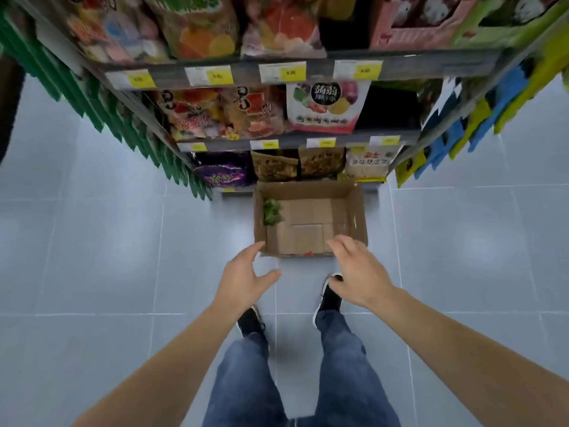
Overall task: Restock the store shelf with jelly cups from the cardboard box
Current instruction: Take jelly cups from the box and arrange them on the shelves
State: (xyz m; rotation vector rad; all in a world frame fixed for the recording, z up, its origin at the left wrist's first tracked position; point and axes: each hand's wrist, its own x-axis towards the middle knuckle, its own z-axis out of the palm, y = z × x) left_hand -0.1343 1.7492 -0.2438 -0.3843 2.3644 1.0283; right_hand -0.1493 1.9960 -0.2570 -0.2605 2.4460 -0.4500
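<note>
Left hand (243, 280) reaches forward, fingers spread and loose, holding nothing, its fingertips near the cardboard box's (360, 211) near-left corner. The box sits open on the floor (107, 241) against the store shelf (338, 140), a green item (271, 211), perhaps jelly cups, inside. Right hand (357, 269) hovers empty, fingers relaxed, over the near-right rim.

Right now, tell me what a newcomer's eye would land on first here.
Both bare hands, left hand and right hand, reach open toward the cardboard box on the tiled floor at the shelf's foot. The box looks almost empty, with one green packet against its left wall. Above, colourful snack bags crowd the shelves.
</note>
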